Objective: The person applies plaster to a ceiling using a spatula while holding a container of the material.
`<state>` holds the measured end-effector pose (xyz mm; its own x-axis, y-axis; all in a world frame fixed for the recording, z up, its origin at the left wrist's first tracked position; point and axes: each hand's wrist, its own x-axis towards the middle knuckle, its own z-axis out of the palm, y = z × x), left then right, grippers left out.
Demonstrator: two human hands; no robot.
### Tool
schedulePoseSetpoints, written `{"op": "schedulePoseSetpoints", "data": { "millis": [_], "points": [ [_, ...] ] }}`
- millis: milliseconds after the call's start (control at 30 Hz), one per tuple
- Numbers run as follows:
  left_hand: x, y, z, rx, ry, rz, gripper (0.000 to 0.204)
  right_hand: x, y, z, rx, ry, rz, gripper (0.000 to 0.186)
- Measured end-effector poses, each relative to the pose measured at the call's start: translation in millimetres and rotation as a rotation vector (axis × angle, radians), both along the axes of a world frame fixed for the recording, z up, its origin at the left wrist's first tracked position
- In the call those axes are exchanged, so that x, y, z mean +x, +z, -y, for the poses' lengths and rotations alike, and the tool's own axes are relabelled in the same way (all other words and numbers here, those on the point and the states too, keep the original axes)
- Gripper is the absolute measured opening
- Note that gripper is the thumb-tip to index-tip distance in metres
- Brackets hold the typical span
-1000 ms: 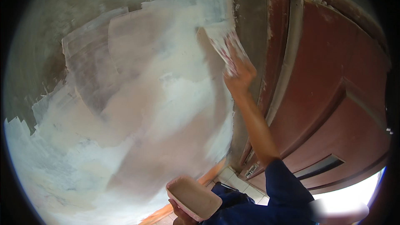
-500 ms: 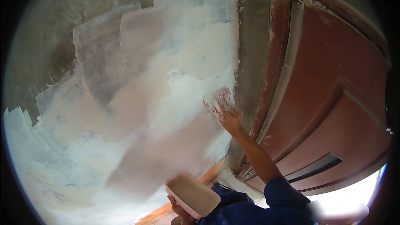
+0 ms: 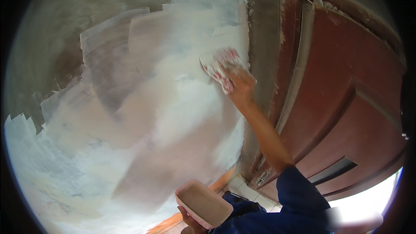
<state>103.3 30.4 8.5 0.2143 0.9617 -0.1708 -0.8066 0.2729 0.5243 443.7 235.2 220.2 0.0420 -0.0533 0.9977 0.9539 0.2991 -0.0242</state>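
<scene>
My right hand (image 3: 243,82) is closed around a wide putty scraper (image 3: 211,66), smeared white and red. The scraper is at the wall's right part, over the pale fresh putty (image 3: 190,91); whether its edge touches is hard to tell. Low in the view, my left hand (image 3: 189,222) grips a pinkish rectangular tub (image 3: 205,224) by its near-left side. The tub is tilted, its mouth toward me, with a greyish-beige inside. Most of the left hand's fingers are hidden under it.
Bare grey plaster (image 3: 47,30) borders the putty above and at left. A grey strip (image 3: 263,30) separates it from a dark red door (image 3: 346,60) with its frame at right. An orange band (image 3: 223,178) runs along the wall's foot, beside pale floor tiles (image 3: 258,201).
My right hand and the scraper have moved up the wall and slightly left. The left hand and tub have shifted only slightly in the view.
</scene>
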Motion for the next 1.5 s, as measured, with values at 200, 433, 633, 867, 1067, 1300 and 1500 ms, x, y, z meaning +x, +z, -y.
{"op": "schedulePoseSetpoints", "data": {
  "millis": [200,433,633,867,1067,1300,1500],
  "points": [
    [8.0,10.1,-6.4,-0.033,-0.036,0.065,0.067,7.7,-100.6,40.4,-0.319,-0.026,-0.064,0.043],
    [4.6,5.4,-9.9,-0.052,-0.001,0.045,0.066,4.4,-28.7,62.4,-0.182,0.109,-0.327,0.054],
    [8.3,5.4,-11.0,-0.067,-0.001,0.039,0.065,-9.9,13.5,-0.9,-0.065,0.045,0.059,0.062],
    [15.3,20.1,-20.1,-0.08,-0.013,0.077,0.065,-8.9,-59.0,-0.2,-0.367,0.164,-0.029,0.074],
    [1.9,-2.6,-30.9,-0.12,-0.03,0.022,0.067,-8.6,-117.7,39.4,-0.425,0.089,0.067,0.068],
    [3.0,-5.1,-17.5,-0.102,0.006,0.023,0.065,-2.6,6.5,69.8,-0.248,0.054,-0.086,0.061],
    [5.9,-3.8,-11.6,-0.092,0.042,0.019,0.064,0.7,39.8,6.5,0.036,-0.008,0.108,0.046]
  ]
}}
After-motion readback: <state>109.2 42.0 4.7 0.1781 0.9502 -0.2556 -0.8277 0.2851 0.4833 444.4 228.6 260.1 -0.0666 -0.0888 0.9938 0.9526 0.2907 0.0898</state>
